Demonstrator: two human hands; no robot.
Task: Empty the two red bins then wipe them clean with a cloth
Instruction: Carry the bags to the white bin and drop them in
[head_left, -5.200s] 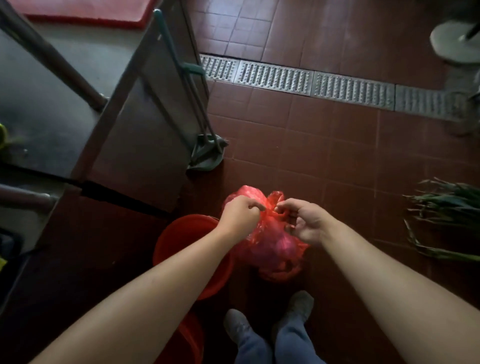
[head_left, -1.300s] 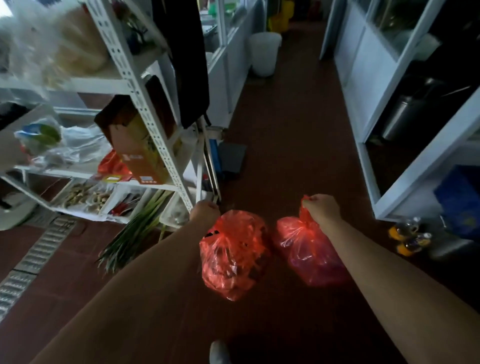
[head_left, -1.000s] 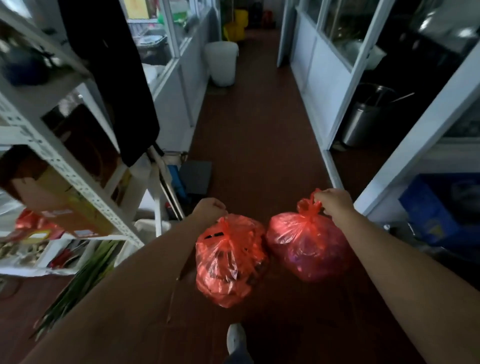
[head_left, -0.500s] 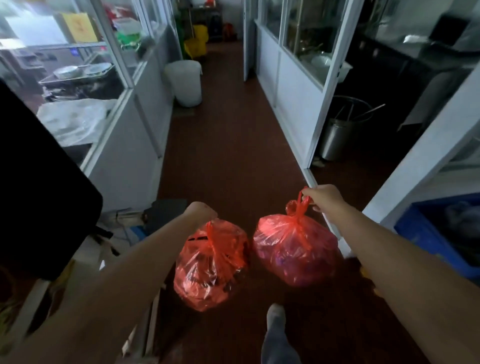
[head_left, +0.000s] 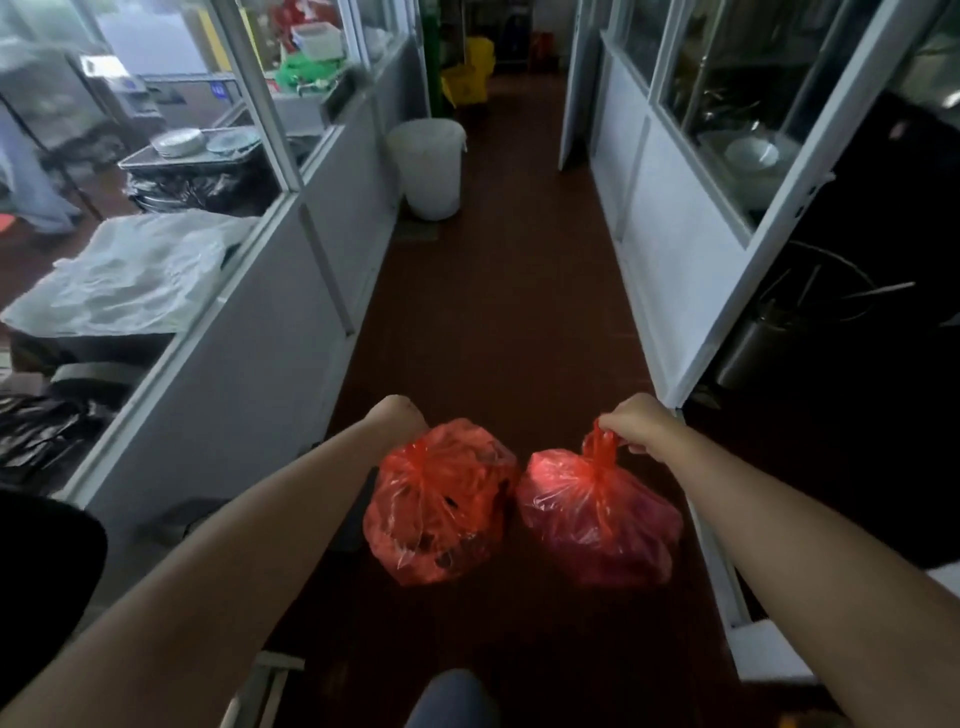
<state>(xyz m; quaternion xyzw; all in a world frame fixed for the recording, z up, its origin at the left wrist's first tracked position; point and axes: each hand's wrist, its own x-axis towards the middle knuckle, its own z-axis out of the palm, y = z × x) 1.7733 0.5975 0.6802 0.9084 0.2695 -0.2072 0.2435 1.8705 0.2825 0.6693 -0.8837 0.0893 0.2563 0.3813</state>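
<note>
Head view, corridor with a dark red floor (head_left: 493, 312). Left hand (head_left: 397, 415), lower centre of frame, is closed in a fist with the knuckles up. The fingers are hidden underneath, and the gathered neck of the left red bag (head_left: 441, 504) runs up into the fist. Right hand (head_left: 641, 423), lower centre-right, pinches the twisted, knotted top of the right red bag (head_left: 597, 509) between curled fingers and thumb. Both bags hang clear of the floor, just beside each other below the hands. Whether their sides touch cannot be resolved. The hands are apart, level with one another, and each is clamped on its own bag. Compared with 0.5 s ago, grips and bag spacing are unchanged, and the left bag again hangs slightly lower in frame. The view has advanced down the corridor. The white bucket (head_left: 428, 166) against the left partition (head_left: 249, 364) is larger and nearer the upper centre. The yellow mop bucket (head_left: 470, 73) at the far end reads more clearly. The black shape that filled the left edge is down to the lower left corner. The metal pot (head_left: 753, 348) behind the right-hand frame has moved to mid-right. At bottom centre a blue trouser leg (head_left: 452, 699) shows where a foot showed before.
</note>
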